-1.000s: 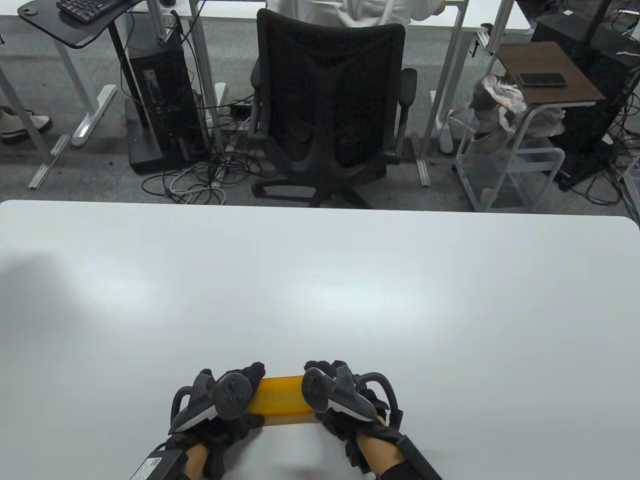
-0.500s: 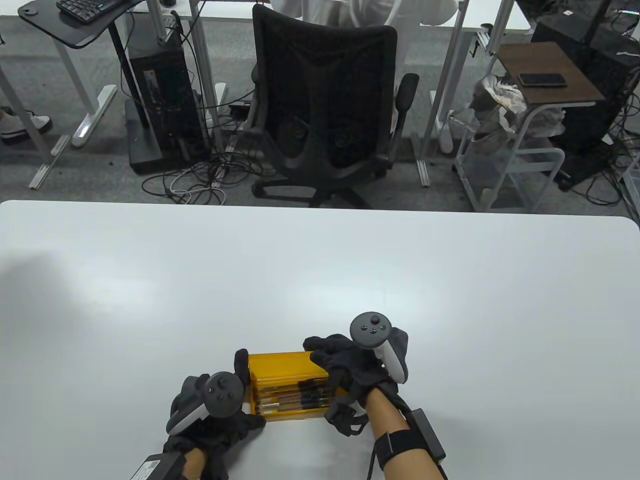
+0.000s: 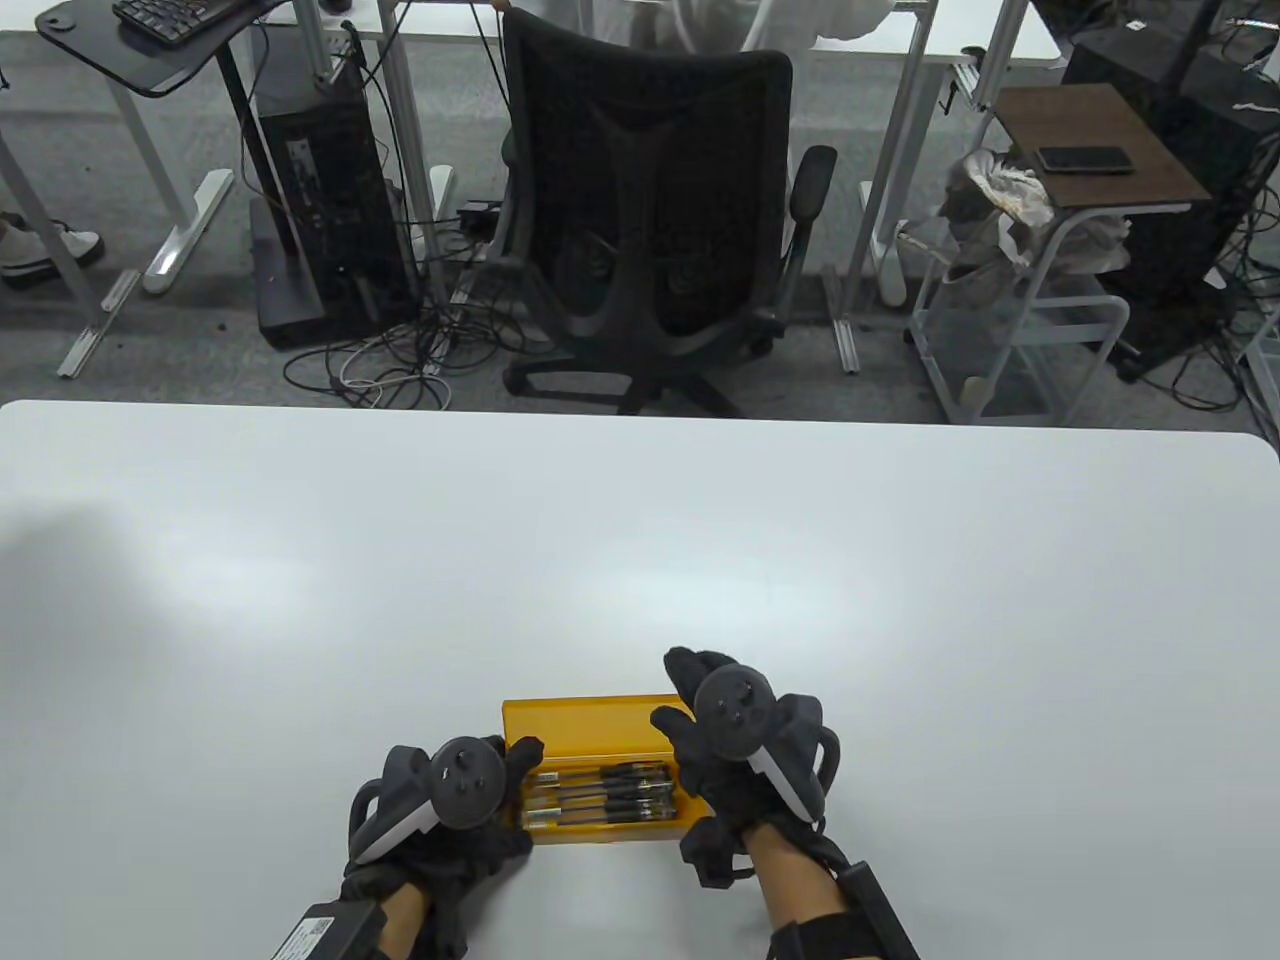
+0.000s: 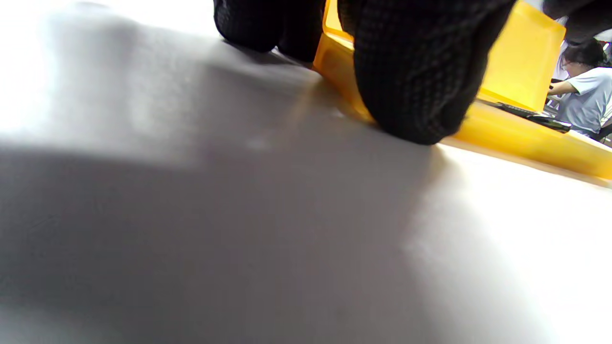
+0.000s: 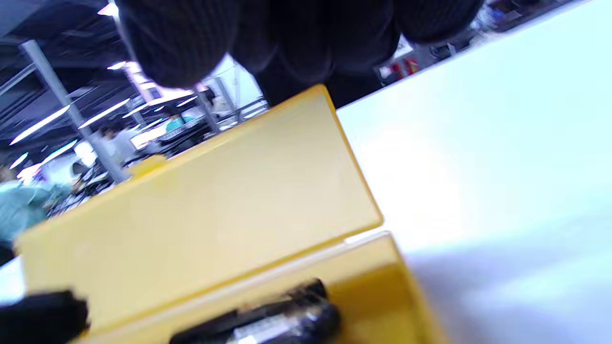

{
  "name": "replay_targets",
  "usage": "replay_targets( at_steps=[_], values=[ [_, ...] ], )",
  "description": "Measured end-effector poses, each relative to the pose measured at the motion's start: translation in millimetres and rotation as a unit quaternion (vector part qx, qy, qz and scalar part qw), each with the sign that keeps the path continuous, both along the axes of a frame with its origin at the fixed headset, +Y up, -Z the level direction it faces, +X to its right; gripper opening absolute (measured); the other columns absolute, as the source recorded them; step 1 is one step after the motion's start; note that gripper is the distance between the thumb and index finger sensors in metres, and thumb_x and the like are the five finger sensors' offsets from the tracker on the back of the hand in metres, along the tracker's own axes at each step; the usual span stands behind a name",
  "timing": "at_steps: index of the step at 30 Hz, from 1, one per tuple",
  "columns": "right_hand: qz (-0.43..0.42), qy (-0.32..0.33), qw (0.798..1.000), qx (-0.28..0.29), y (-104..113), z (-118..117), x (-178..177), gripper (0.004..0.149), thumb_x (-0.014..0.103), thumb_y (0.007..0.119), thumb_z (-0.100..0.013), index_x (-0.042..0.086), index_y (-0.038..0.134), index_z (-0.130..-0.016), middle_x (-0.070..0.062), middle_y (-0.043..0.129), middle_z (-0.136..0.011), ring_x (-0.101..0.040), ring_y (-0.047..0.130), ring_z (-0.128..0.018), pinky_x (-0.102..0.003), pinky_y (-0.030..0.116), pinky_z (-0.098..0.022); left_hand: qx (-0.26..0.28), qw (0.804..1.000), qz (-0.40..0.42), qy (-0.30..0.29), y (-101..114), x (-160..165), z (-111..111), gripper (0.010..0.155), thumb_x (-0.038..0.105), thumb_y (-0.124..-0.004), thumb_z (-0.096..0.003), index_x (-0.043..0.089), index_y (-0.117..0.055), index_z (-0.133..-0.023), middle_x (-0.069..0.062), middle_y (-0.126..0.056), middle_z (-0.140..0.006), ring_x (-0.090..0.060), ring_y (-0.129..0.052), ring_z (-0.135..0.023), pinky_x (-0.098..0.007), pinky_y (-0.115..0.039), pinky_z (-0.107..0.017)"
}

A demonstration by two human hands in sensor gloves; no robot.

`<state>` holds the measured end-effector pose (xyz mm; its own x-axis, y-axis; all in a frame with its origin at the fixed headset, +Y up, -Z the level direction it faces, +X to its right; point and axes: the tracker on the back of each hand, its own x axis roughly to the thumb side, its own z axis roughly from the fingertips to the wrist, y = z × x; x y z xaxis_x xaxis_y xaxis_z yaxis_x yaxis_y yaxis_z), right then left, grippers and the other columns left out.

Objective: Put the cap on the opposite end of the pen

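Note:
A yellow plastic box [image 3: 600, 832] lies open near the table's front edge, its lid [image 3: 585, 722] tilted up and back. Several black-capped pens [image 3: 600, 795] lie side by side in it. My left hand [image 3: 500, 770] holds the box's left end, fingers pressed against its side [image 4: 416, 86]. My right hand [image 3: 680, 700] holds the lid's right end, with the thumb in front and the fingers behind its upper corner [image 5: 267, 62]. The lid [image 5: 215, 205] and the pens [image 5: 267, 320] show in the right wrist view. The box wall [image 4: 526, 138] shows in the left wrist view.
The white table [image 3: 640, 560] stretches far ahead and to both sides of the box. A black office chair [image 3: 650, 230] stands beyond the far edge, with desks, cables and a small cart [image 3: 1020, 300] behind.
The box was closed under both hands. My right hand lifted the lid, which now stands open and back, and the pens show. My left hand stayed at the left end.

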<state>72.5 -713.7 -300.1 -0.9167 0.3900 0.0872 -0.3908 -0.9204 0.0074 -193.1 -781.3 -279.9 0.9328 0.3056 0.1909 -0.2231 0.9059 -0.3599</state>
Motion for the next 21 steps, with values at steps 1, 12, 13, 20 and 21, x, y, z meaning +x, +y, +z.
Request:
replay_targets(
  at_steps=[1,12,13,20,21],
  values=[
    [0.018,0.015,1.000,-0.008,-1.3,3.8,-2.2,0.057,0.038,0.086,-0.038,0.026,0.079,-0.094,-0.004,0.081,-0.098,-0.029,0.088,-0.076,-0.053,0.075,-0.056,-0.001,1.000,-0.001,-0.001,0.2,0.1,-0.4,0.086,0.035,-0.094,-0.0413,0.032,-0.045,-0.112,-0.014,-0.046,-0.120,-0.033,-0.052,-0.100,-0.081,-0.022,-0.069],
    [0.181,0.091,0.979,-0.024,-25.0,21.6,-41.8,0.046,0.038,0.086,-0.038,0.029,0.090,-0.083,-0.001,0.094,-0.086,-0.029,0.088,-0.077,-0.056,0.072,-0.058,0.009,1.000,-0.002,0.000,-0.5,-0.3,0.4,0.086,0.036,-0.095,-0.0415,0.030,-0.045,-0.112,-0.013,-0.048,-0.120,-0.033,-0.054,-0.100,-0.081,-0.022,-0.069],
    [0.201,0.091,0.975,-0.025,-30.3,21.6,-44.0,0.048,0.039,0.085,-0.038,0.029,0.088,-0.085,-0.002,0.091,-0.089,-0.031,0.086,-0.079,-0.057,0.071,-0.059,0.011,1.000,-0.003,0.000,-0.5,-0.2,0.6,0.086,0.037,-0.094,-0.0415,0.030,-0.045,-0.112,-0.013,-0.049,-0.120,-0.033,-0.054,-0.100,-0.081,-0.022,-0.069],
    [0.261,0.114,0.958,0.042,-48.9,28.8,-59.2,0.048,0.032,0.081,-0.039,0.029,0.081,-0.086,-0.003,0.087,-0.088,-0.028,0.088,-0.076,-0.051,0.077,-0.056,0.018,1.000,0.000,0.002,-1.0,-0.1,1.6,0.087,0.040,-0.095,-0.0414,0.029,-0.046,-0.113,-0.014,-0.050,-0.119,-0.033,-0.055,-0.100,-0.082,-0.022,-0.069],
    [0.255,0.115,0.959,0.046,-49.1,28.9,-60.3,0.047,0.031,0.081,-0.038,0.027,0.083,-0.084,-0.002,0.089,-0.086,-0.027,0.090,-0.074,-0.050,0.078,-0.056,0.018,1.000,0.000,0.002,-1.0,0.0,1.7,0.087,0.040,-0.095,-0.0414,0.029,-0.046,-0.113,-0.014,-0.050,-0.119,-0.033,-0.055,-0.100,-0.082,-0.022,-0.069]
  ],
)
